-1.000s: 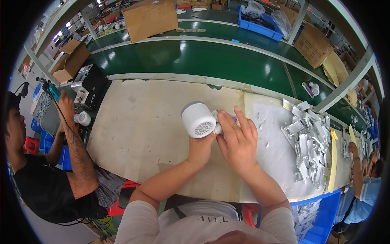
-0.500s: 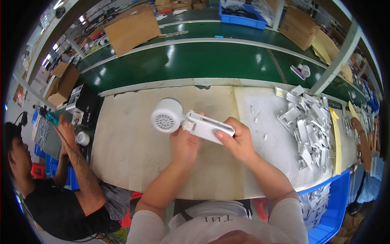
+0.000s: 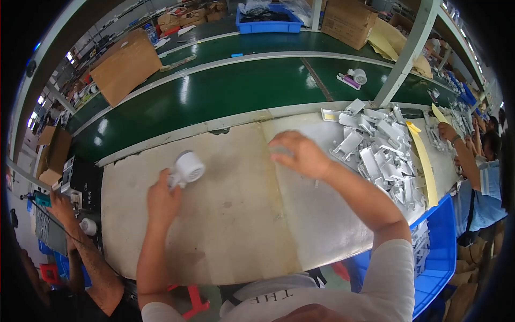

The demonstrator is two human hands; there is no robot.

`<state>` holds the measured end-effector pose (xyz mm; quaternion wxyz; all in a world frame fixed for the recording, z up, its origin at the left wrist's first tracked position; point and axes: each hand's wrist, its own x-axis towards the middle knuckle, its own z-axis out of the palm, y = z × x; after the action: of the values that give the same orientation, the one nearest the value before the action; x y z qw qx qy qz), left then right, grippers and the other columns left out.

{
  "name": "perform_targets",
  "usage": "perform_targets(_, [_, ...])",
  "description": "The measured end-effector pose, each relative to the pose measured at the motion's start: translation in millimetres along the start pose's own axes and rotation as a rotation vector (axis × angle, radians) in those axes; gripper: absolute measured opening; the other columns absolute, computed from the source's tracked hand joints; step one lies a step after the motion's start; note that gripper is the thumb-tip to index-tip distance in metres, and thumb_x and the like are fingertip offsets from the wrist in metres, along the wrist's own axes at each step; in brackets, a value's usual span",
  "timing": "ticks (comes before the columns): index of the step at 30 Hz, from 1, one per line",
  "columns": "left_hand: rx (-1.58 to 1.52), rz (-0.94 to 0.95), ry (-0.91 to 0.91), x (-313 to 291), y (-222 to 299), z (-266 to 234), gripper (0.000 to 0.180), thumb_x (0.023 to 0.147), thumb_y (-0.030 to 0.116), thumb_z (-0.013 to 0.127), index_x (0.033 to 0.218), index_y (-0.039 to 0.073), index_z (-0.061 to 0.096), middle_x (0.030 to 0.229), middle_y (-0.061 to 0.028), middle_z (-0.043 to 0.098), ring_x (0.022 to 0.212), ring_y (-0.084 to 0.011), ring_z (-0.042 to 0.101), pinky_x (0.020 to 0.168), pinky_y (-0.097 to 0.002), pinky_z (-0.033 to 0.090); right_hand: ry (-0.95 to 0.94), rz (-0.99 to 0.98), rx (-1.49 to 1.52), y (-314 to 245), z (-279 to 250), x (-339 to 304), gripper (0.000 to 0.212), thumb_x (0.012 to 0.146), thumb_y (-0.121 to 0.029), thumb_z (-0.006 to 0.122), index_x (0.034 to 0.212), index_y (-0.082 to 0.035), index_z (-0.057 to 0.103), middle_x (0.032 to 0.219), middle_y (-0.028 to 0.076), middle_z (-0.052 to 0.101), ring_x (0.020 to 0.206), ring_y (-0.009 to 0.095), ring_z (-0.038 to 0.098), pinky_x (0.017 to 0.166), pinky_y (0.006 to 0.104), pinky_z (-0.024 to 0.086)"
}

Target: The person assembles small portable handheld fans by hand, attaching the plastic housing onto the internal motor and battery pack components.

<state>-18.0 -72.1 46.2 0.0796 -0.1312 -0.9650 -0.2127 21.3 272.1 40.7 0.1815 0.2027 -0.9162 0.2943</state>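
Note:
My left hand [image 3: 164,199] is closed around the lower part of a white handheld fan [image 3: 190,165] over the left half of the table. The fan's round head stands out beyond my fingers, tilted to the right; most of its handle is hidden by my hand. Above the table's middle, apart from the fan, is my right hand [image 3: 301,154], slightly blurred. Its fingers are bent with the thumb apart, and I see nothing held in them. A pile of white plastic casing parts [image 3: 382,153] lies to the right of that hand.
Beyond the table [image 3: 230,241] runs a green conveyor belt [image 3: 225,86] with another small fan [image 3: 353,79] on it. A yellow strip [image 3: 424,163] borders the pile. A blue bin [image 3: 437,257] of white parts stands at the lower right. Other people's arms show on both sides.
My right hand has let go of the fan's handle and moved away from it. My left hand has carried the fan to the left and turned it. The whole view has shifted rightward.

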Motion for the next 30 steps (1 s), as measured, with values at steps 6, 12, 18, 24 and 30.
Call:
perform_targets(6, [0.478,-0.37,0.169,12.9,-161.5,-26.4,0.043,0.077,0.014,0.058,0.116,0.006,0.045,0.09,-0.02,0.062,0.082,-0.0379,0.06,0.073,-0.0446,0.047,0.101,0.453,-0.588,154.8,-85.0,20.8,0.016,0.079,-0.017,0.057,0.091,-0.011,0.065,0.1,0.011,0.061,0.097,0.028,0.056,0.082,0.0373,0.046])
perform_targets(12, [0.603,0.004,0.384,12.8,-131.2,-1.0,0.058,0.07,0.003,0.055,0.125,0.003,0.038,0.132,-0.0163,0.041,0.122,-0.0334,0.038,0.099,-0.0516,0.027,0.011,0.968,-0.792,251.6,-119.5,50.4,0.03,0.083,-0.016,0.044,0.111,-0.011,0.055,0.111,0.014,0.058,0.106,0.032,0.054,0.086,0.0407,0.046])
perform_targets(18, [0.166,0.295,0.117,22.3,-41.5,41.2,0.05,0.066,-0.008,0.048,0.115,-0.001,0.045,0.128,-0.0206,0.043,0.12,-0.0407,0.039,0.1,-0.0493,0.028,-0.054,1.032,-0.794,334.7,-117.2,52.7,0.049,0.079,-0.031,0.052,0.122,-0.007,0.046,0.116,0.025,0.052,0.103,0.04,0.053,0.09,0.0451,0.042])
perform_targets(24, [0.048,0.381,0.139,20.3,-51.8,45.4,0.041,0.066,-0.009,0.046,0.107,-0.003,0.051,0.122,-0.0212,0.048,0.115,-0.0415,0.044,0.098,-0.0483,0.03,-0.009,1.137,-0.869,288.1,-93.6,83.2,0.044,0.076,-0.028,0.055,0.115,-0.008,0.056,0.128,0.016,0.042,0.109,0.036,0.047,0.09,0.0407,0.043])
perform_targets(30, [-0.362,0.378,-0.103,20.4,-0.3,47.6,0.03,0.076,-0.005,0.05,0.105,-0.002,0.054,0.107,-0.0165,0.058,0.101,-0.0303,0.056,0.09,-0.0394,0.041,0.342,0.873,-0.592,234.2,-100.0,83.8,0.03,0.079,-0.021,0.053,0.101,-0.002,0.052,0.093,0.022,0.062,0.089,0.036,0.06,0.079,0.0417,0.049])
